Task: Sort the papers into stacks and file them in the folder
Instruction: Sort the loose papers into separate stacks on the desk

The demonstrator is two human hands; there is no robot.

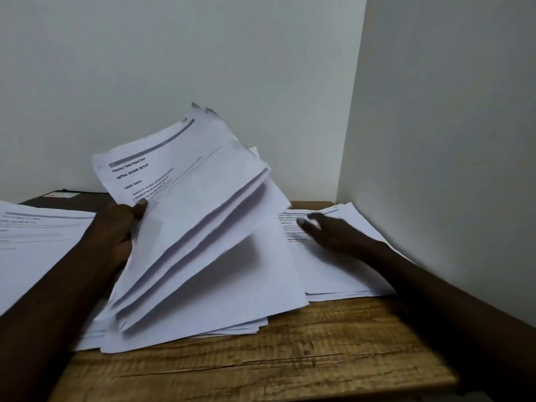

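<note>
Right now the person is at a rough brown wooden table [290, 358] set into the corner of two pale walls. Their left hand [121, 227] holds a thick sheaf of white printed papers [203, 216] up off the table, tilted toward the back wall. The grip is closed on the sheaf's left edge, with the thumb [140, 207] pressed over the top page and the fingers tucked behind, out of my sight. The pages fan apart toward the right. The top one carries bold headings, among them "INITIAL SCENE SETUP" and "TASK GOAL". The sheaf's lower edge reaches down to a loose pile of white sheets [240, 326] lying flat in the middle of the table.

The right hand [327, 232] rests on a flat stack of printed pages [333, 277] at the right, close against the side wall. Its grip is open, with the fingers stretched out over the top page, a little blurred, and clasping nothing.

Another stack of white printed pages [37, 245] lies at the left edge, partly behind the left forearm. Behind it, at the back of the table against the wall, lies a dark flat folder [52, 200] with a small white-and-red label. I cannot tell from here whether any sheets are inside it.
</note>
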